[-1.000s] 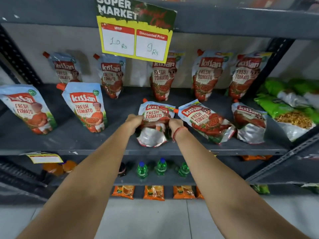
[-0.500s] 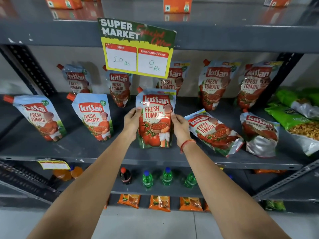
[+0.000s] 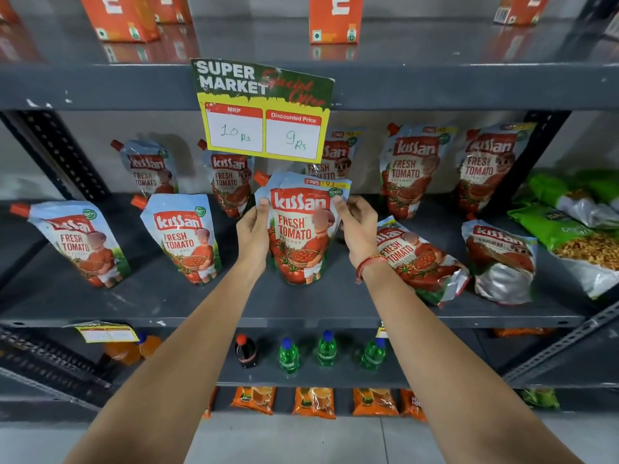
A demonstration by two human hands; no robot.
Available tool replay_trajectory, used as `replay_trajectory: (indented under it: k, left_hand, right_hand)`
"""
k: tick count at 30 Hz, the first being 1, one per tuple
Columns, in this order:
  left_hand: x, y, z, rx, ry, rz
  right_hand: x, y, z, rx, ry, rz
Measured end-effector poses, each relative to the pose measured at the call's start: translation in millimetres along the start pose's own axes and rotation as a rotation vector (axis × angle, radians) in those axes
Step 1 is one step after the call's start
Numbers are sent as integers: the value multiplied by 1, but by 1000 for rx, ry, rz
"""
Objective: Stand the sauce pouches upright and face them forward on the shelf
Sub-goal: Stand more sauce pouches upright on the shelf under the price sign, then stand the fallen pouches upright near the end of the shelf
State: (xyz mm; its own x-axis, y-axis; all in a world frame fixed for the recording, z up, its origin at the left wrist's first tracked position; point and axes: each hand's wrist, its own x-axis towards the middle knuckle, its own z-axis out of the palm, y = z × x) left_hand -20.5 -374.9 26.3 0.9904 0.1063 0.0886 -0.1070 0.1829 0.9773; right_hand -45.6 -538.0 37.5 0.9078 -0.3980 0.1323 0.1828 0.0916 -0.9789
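A Kissan tomato sauce pouch [image 3: 301, 232] stands upright at the middle of the grey shelf [image 3: 301, 313], its label facing me. My left hand [image 3: 254, 229] holds its left edge and my right hand [image 3: 356, 226] holds its right edge. Two pouches [image 3: 80, 242] [image 3: 184, 237] stand upright to the left in the front row. To the right, one pouch [image 3: 418, 259] lies flat and another [image 3: 500, 259] slumps over. Several more pouches [image 3: 413, 172] lean upright along the back wall.
A yellow and green price sign [image 3: 264, 108] hangs from the shelf above. Green snack bags [image 3: 569, 229] lie at the right end. Orange cartons [image 3: 335, 18] stand on the top shelf. Small bottles [image 3: 326, 349] and orange packets sit on the lower shelves.
The middle pouch was crumpled and lying down; both hands lifted it, stood it upright and turned its label forward. My view has tilted upward.
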Motion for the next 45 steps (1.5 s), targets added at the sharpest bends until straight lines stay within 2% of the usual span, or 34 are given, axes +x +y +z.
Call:
replay_trajectory:
  k: [4, 8, 10, 12, 13, 15, 18, 20, 22, 24, 26, 30, 36, 40, 45]
  left_hand:
    - [-6, 11, 6, -31, 63, -14]
    - [-22, 14, 18, -1, 341, 74]
    - [-42, 7, 26, 91, 499, 182]
    - [-64, -6, 41, 212, 560, 249]
    - [-76, -14, 49, 238, 539, 265]
    - [-94, -28, 71, 253, 393, 292]
    - [-106, -44, 101, 337, 89, 319]
    - [-101, -52, 119, 359, -13, 166]
    - [-91, -61, 137, 362, -25, -123]
    - [-83, -69, 152, 332, -15, -425]
    - [-77, -71, 162, 240, -1, -602]
    - [-68, -72, 170, 1, 66, -732]
    - [-80, -75, 176, -70, 174, -729]
    - [-79, -66, 182, -230, 185, -751]
    - [-73, -56, 185, -224, 224, -637]
  right_hand:
    - [-4, -2, -6, 25, 1, 11]
    - [-1, -13, -18, 32, 1, -1]
    - [1, -17, -28, 15, 31, -13]
    - [5, -18, -42, -5, 72, -2]
    - [7, -17, -50, -18, 96, 9]
    - [13, -14, -71, -83, 145, 13]
    - [27, -9, -105, -393, 135, 37]
    - [40, -4, -127, -722, 72, 88]
    - [50, -1, -146, -1032, 4, 203]
    - [55, -1, -160, -1159, -79, 354]
    - [53, -2, -168, -1104, -147, 464]
    - [50, -6, -170, -881, -178, 579]
    - [42, -12, -178, -624, -26, 689]
    - [35, -7, -180, -427, 30, 702]
    - [36, -3, -177, -382, 96, 611]
